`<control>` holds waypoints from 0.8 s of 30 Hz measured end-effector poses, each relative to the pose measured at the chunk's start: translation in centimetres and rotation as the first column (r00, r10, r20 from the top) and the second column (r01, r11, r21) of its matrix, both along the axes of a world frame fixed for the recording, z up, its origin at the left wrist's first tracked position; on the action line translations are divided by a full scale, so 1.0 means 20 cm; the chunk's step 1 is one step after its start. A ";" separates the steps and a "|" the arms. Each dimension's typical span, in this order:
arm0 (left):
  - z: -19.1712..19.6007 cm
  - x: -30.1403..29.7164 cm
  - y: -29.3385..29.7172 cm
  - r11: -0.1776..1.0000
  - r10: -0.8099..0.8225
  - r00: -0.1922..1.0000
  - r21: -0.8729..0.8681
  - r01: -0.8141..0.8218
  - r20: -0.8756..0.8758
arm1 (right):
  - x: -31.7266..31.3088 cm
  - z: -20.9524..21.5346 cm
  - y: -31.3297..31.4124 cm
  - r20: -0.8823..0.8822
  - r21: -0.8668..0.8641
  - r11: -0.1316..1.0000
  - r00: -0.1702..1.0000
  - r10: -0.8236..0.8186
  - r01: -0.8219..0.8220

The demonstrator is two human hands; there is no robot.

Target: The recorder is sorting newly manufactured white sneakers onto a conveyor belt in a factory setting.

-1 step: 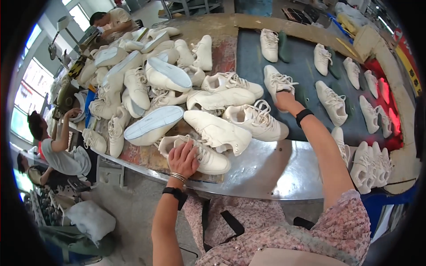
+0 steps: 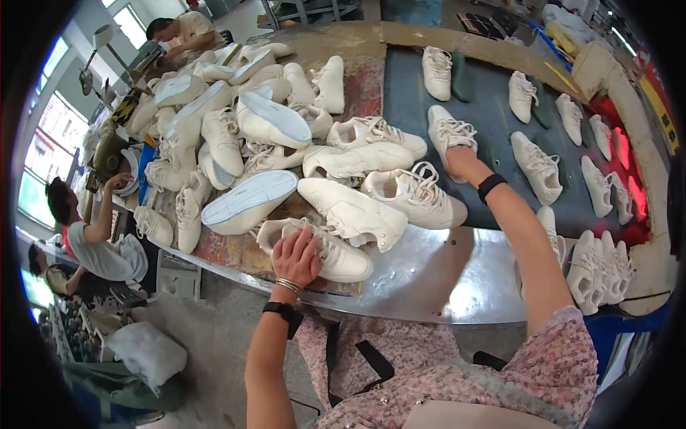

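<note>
"What's the left hand [image 2: 296,256] doing?"
"Lying on a near shoe [image 2: 344,261], left of the dark mat [image 2: 493,111] and closer to the wearer. Fingers bent, close together; I can't tell if they grip."
"The right hand [image 2: 461,161]?"
"At the opening of a second shoe [image 2: 444,127], over the mat's left side. Fingertips hidden; can't tell how closed."

The shoes [image 2: 357,159] heaped near me are cream right down to their laces, with upturned soles [image 2: 250,202] in pale powder blue. The belt [image 2: 487,79] is dark slate, the flat shapes [image 2: 461,77] on it deep green. Red light floods the opening [image 2: 604,107]; pinkish florals pattern the clothing [image 2: 418,343]; both wristbands [image 2: 490,187] are black.
</note>
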State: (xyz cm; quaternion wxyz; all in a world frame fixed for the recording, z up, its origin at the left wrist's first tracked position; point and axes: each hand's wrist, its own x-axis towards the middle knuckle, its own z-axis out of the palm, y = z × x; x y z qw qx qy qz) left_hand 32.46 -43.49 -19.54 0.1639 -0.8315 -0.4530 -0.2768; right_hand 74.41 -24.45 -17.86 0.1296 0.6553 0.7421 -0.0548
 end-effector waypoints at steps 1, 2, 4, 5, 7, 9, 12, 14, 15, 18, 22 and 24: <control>-0.01 0.00 0.01 1.000 0.013 1.000 0.000 -0.013 -0.022 | -0.03 0.05 0.00 0.179 -0.069 0.997 0.983 0.029 -0.017; -0.01 -0.01 0.01 1.000 0.018 0.999 -0.015 -0.019 -0.028 | -0.10 0.16 -0.03 0.173 -0.084 0.996 0.984 0.037 -0.023; 0.00 -0.02 -0.01 0.999 0.045 0.999 -0.013 -0.045 -0.029 | -0.28 0.39 -0.12 0.113 0.077 0.983 0.981 0.156 -0.165; 0.00 -0.02 -0.01 0.999 0.050 0.998 -0.011 -0.051 -0.026 | -0.31 0.42 -0.16 0.111 0.061 0.983 0.980 0.166 -0.173; -0.01 -0.04 0.00 0.998 0.061 0.998 -0.013 -0.061 -0.029 | -0.36 0.41 -0.29 -0.404 -0.097 0.878 0.825 0.396 -0.469; -0.02 -0.02 0.03 0.999 0.051 0.998 0.006 -0.050 -0.025 | -0.41 0.38 -0.42 -0.328 0.039 0.901 0.847 0.419 -0.431; -0.01 -0.03 0.05 0.998 0.054 0.998 0.014 -0.053 -0.034 | -0.42 0.27 -0.46 -0.406 0.173 0.902 0.806 0.432 -0.396; 0.02 -0.03 0.03 0.999 0.042 0.999 -0.007 -0.042 -0.026 | -0.43 0.22 -0.53 -0.322 0.311 0.868 0.816 0.479 -0.387; 0.03 -0.03 0.02 0.998 0.040 0.999 -0.039 -0.041 -0.024 | -0.45 0.20 -0.54 -0.328 0.311 0.865 0.810 0.487 -0.394; 0.09 0.01 0.00 0.996 0.021 1.000 -0.088 -0.022 -0.010 | -0.41 0.19 -0.52 -0.346 0.409 0.863 0.824 0.448 -0.298; 0.14 0.05 -0.09 0.988 0.061 0.997 -0.141 -0.054 0.044 | -0.29 0.35 -0.59 -0.460 0.314 0.931 0.828 0.320 -0.185; 0.17 0.11 -0.16 0.986 0.144 0.982 -0.097 -0.133 0.122 | -0.16 0.47 -0.70 -0.461 0.366 0.929 0.857 0.231 -0.053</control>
